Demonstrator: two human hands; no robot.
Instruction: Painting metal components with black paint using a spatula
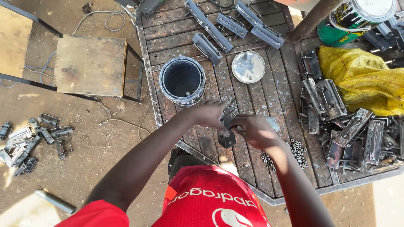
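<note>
Weathered plank worktable [252, 101] over bare dirt floor [97, 155], left hand [209, 114] and right hand [254, 131] both closed round a dark metal bracket [227, 126] above the planks, open paint tin [182, 80] beside loose lid [248, 67], nuts [298, 149] scattered, bracket pile [349, 134] near yellow cloth [366, 77]

Slatted wooden bench [252, 84] carries: open paint can [182, 80], round lid [248, 66], painted brackets [229, 25], loose nuts [296, 151], unpainted brackets [349, 130], yellow cloth [362, 75].

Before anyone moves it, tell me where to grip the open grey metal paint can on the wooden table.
Grip the open grey metal paint can by its round side wall, coming from the near side where the hands are. It stands upright with its lid off, and I see no handle.
</note>
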